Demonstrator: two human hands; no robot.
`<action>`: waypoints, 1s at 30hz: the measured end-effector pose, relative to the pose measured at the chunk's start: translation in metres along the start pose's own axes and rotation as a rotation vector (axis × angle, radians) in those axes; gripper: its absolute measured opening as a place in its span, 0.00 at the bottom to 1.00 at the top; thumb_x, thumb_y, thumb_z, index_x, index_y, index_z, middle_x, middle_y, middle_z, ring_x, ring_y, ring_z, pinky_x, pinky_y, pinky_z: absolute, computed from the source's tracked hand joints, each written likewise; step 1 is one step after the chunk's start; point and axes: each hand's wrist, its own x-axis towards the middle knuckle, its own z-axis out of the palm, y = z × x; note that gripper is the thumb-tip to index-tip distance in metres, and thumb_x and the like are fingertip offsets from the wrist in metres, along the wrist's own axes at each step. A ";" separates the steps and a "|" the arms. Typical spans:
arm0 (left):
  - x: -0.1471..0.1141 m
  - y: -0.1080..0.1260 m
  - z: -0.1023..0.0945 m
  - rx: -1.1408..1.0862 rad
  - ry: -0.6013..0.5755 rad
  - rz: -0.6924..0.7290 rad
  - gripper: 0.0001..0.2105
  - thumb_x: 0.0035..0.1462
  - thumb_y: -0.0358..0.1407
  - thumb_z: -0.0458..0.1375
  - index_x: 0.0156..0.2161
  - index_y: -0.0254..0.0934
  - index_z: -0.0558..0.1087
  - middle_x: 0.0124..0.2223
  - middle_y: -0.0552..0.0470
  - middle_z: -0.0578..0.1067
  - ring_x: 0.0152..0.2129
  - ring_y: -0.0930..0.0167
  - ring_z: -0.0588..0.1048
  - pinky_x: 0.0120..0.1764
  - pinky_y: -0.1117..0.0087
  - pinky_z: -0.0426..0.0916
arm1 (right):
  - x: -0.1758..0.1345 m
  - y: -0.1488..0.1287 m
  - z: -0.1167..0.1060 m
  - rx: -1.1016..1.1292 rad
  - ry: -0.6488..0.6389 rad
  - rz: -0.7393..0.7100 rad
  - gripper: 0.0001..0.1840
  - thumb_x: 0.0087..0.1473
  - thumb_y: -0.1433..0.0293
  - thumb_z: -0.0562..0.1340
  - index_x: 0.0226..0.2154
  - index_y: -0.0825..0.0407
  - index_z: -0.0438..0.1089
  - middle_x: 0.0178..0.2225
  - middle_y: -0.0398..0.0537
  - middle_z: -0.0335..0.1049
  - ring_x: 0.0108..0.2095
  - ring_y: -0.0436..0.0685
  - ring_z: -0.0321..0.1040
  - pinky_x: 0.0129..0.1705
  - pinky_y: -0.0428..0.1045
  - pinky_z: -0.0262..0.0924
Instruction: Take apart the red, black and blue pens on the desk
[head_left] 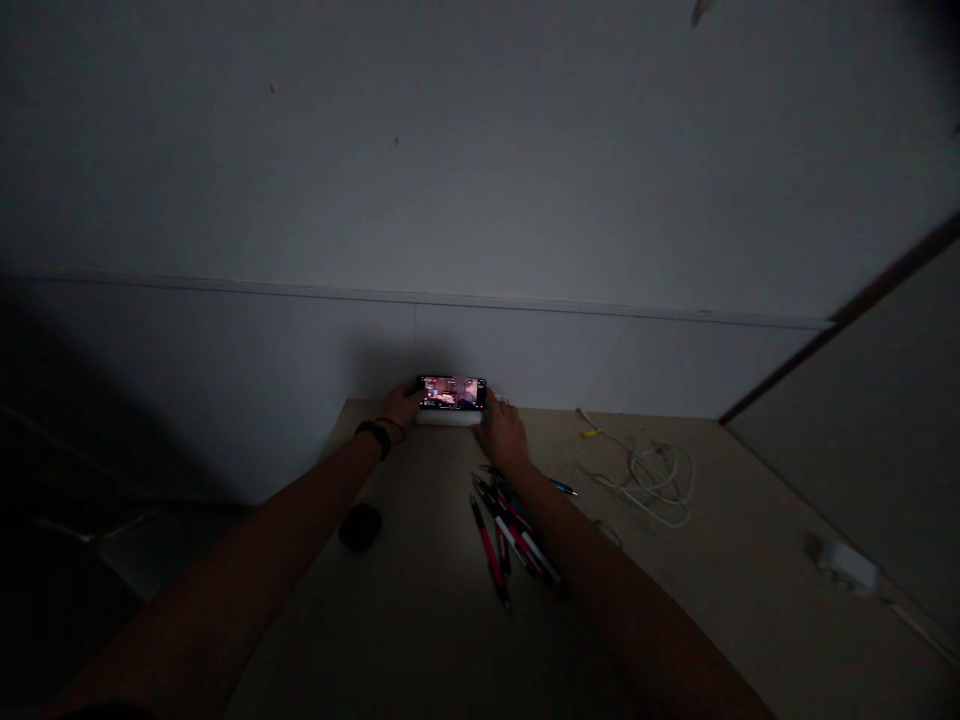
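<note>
At the far edge of the table, against the wall, a smartphone (453,393) stands sideways with its screen lit. Beneath it is a pale, flat block-like thing (448,417); its kind is too dim to make out. My left hand (403,406), with a dark band at the wrist, grips the phone's left end. At the right end, my right hand (502,430) is closed on the phone too, its fingertips partly hidden. Just below my right hand lies a loose heap of pens (517,530), some red, some white, partly covered by my right forearm.
A small dark rounded object (360,526) lies at the table's left edge. To the right is a coiled white cable (652,480) with a yellow tag. A white adapter-like box (849,567) with a cord sits farther right. The wall (480,200) rises behind the table (420,560).
</note>
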 end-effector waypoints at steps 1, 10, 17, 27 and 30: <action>0.000 0.000 0.000 0.004 0.002 -0.002 0.17 0.51 0.42 0.62 0.43 0.33 0.80 0.40 0.44 0.83 0.46 0.55 0.77 0.51 0.58 0.70 | 0.000 0.000 0.000 0.000 -0.001 0.000 0.44 0.57 0.66 0.65 0.69 0.54 0.46 0.57 0.62 0.67 0.58 0.67 0.60 0.57 0.54 0.55; 0.000 -0.001 0.000 0.016 0.012 0.000 0.16 0.51 0.41 0.61 0.40 0.33 0.81 0.41 0.43 0.82 0.46 0.56 0.77 0.51 0.58 0.70 | -0.001 0.000 -0.001 0.006 0.011 -0.004 0.44 0.57 0.66 0.65 0.69 0.54 0.45 0.57 0.62 0.67 0.58 0.68 0.61 0.57 0.54 0.56; 0.003 0.000 0.002 0.016 0.016 -0.037 0.18 0.52 0.45 0.59 0.38 0.31 0.80 0.39 0.43 0.82 0.43 0.57 0.78 0.46 0.61 0.71 | -0.001 0.001 0.000 -0.010 0.008 -0.005 0.44 0.57 0.65 0.65 0.69 0.52 0.46 0.58 0.61 0.67 0.57 0.68 0.61 0.55 0.54 0.57; 0.001 0.015 -0.001 0.034 -0.008 -0.091 0.17 0.53 0.46 0.59 0.34 0.32 0.80 0.36 0.43 0.82 0.40 0.59 0.78 0.46 0.63 0.70 | -0.002 0.001 0.001 -0.011 0.046 -0.017 0.44 0.56 0.67 0.66 0.69 0.52 0.47 0.57 0.59 0.66 0.55 0.66 0.62 0.54 0.54 0.57; 0.000 0.021 -0.003 0.039 -0.016 -0.109 0.17 0.53 0.46 0.59 0.33 0.31 0.79 0.34 0.42 0.82 0.40 0.58 0.78 0.46 0.62 0.69 | -0.002 0.002 0.002 -0.004 0.060 -0.027 0.44 0.55 0.68 0.66 0.68 0.52 0.48 0.56 0.59 0.67 0.54 0.66 0.62 0.53 0.53 0.58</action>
